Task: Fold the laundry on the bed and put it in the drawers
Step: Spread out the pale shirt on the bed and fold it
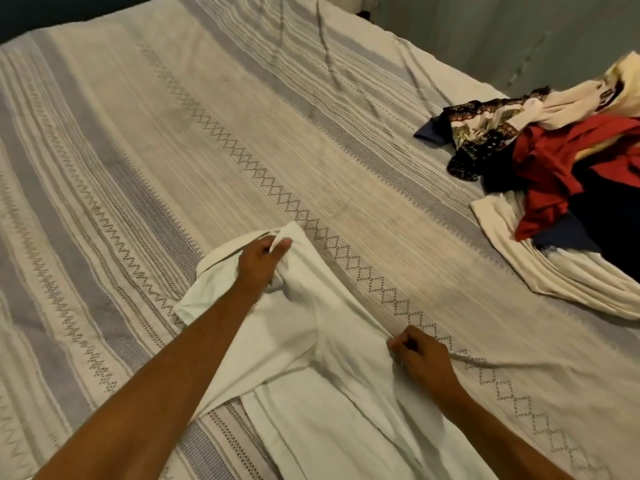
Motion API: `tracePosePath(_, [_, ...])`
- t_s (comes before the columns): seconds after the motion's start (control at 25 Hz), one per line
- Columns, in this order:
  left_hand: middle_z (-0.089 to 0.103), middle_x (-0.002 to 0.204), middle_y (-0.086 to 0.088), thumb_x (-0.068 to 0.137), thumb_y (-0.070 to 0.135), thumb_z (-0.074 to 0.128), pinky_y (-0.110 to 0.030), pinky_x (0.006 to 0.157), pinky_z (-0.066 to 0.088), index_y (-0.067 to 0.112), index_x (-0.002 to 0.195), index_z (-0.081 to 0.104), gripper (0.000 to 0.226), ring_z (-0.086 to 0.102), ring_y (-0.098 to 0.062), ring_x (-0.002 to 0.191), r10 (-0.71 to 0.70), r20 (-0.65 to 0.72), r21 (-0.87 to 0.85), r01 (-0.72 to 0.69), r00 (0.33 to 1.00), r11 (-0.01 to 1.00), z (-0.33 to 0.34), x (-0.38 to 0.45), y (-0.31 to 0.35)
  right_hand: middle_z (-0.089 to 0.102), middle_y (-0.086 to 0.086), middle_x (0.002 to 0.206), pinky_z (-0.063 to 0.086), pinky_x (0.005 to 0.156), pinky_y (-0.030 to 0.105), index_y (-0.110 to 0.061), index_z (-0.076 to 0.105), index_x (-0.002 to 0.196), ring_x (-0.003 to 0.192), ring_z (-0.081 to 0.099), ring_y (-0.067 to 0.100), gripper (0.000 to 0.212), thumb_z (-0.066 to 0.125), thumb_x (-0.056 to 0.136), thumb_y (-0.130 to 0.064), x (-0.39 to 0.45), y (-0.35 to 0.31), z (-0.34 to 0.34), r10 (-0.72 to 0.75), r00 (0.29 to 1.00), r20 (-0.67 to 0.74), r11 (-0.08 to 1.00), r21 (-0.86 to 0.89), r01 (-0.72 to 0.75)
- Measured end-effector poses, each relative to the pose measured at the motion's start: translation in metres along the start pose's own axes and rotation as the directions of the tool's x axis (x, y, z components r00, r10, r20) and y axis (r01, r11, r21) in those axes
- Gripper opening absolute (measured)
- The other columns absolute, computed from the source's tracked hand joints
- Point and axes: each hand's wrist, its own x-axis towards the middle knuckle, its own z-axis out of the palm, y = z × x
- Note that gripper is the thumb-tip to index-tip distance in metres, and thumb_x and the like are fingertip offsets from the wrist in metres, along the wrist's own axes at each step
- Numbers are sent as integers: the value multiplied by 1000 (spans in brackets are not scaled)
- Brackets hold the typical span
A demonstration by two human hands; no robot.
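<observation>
A white shirt (329, 375) lies spread on the bed (173, 150) at the near middle, its far end toward the centre of the bed. My left hand (263, 261) pinches the shirt's far end, near the collar, between thumb and fingers. My right hand (420, 355) grips the shirt's right edge with curled fingers. A pile of unfolded laundry (561, 161) sits at the right side of the bed: a red garment, a dark patterned cloth, a dark blue piece and cream fabric. No drawers show in this view.
The bed cover is cream with grey-blue stripes and a diamond-stitch band running diagonally. A grey-green wall (519, 36) stands behind the bed at the far right. The bed's far left edge meets darkness.
</observation>
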Motion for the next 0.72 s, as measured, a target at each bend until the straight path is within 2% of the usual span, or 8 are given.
tracePosePath(0.12, [64, 65, 3, 101, 26, 67, -23, 58, 47, 10, 95, 74, 19, 58, -11, 59, -116, 49, -62, 119, 992, 991, -4, 5, 6, 72, 0, 76, 50, 66, 31, -15, 70, 84, 72, 67, 19, 17, 65, 99, -20, 5, -4, 0, 18, 1000, 8, 999, -51, -17])
tracePosePath(0.2, [69, 70, -1, 104, 30, 63, -21, 53, 47, 16, 100, 73, 18, 59, -9, 56, -104, 66, -15, 106, 992, 994, -13, 3, 14, 71, -1, 78, 52, 69, 35, -18, 67, 86, 74, 66, 19, 18, 60, 102, -21, 6, -2, -2, -6, 1000, 21, 993, -115, 9])
tracePosePath(0.32, [75, 87, -3, 104, 36, 62, -24, 67, 56, 20, 107, 69, 18, 70, -14, 73, 148, 21, 172, -149, 989, 974, -63, -31, 11, 66, -4, 93, 54, 71, 39, -26, 59, 101, 83, 60, 18, 10, 52, 106, -30, -5, -1, 5, -208, 977, -39, 912, -368, 180])
tracePosePath(0.4, [72, 87, 4, 102, 35, 62, -12, 70, 51, 24, 106, 65, 12, 68, -2, 79, 281, -55, 396, -237, 958, 887, -108, -75, 5, 64, 4, 116, 54, 81, 42, -20, 56, 126, 101, 59, 23, 24, 47, 107, -31, -12, -6, 16, -393, 916, -83, 779, -559, 284])
tracePosePath(0.44, [70, 92, 8, 101, 35, 63, -8, 71, 48, 25, 108, 64, 12, 66, 2, 84, 296, -87, 462, -225, 951, 858, -132, -98, -3, 61, 8, 132, 53, 94, 45, -17, 52, 139, 116, 58, 27, 35, 47, 107, -31, -11, -14, 22, -457, 887, -69, 739, -585, 335])
tracePosePath(0.52, [67, 103, 13, 98, 49, 65, -13, 78, 48, 28, 115, 63, 28, 63, 0, 92, 207, -119, 547, -110, 971, 830, -182, -141, -29, 34, 3, 165, 32, 121, 45, -23, 32, 160, 151, 33, 25, 53, 42, 109, -37, -5, -39, 40, -507, 861, 46, 684, -586, 434])
tracePosePath(0.6, [65, 107, 19, 85, 75, 59, -22, 80, 47, 37, 116, 62, 49, 61, -1, 96, 21, -84, 630, 36, 996, 776, -223, -176, -57, 7, -6, 172, 14, 127, 42, -30, 15, 165, 159, 6, 18, 59, 30, 110, -46, 10, -61, 64, -485, 852, 198, 635, -590, 498])
tracePosePath(0.72, [66, 101, 26, 83, 76, 64, -18, 80, 45, 47, 105, 61, 36, 61, 4, 94, -189, 22, 641, 132, 982, 757, -248, -200, -80, 19, 3, 172, 26, 125, 49, -26, 21, 163, 157, 20, 25, 59, 31, 109, -47, 33, -88, 101, -378, 878, 294, 593, -651, 473])
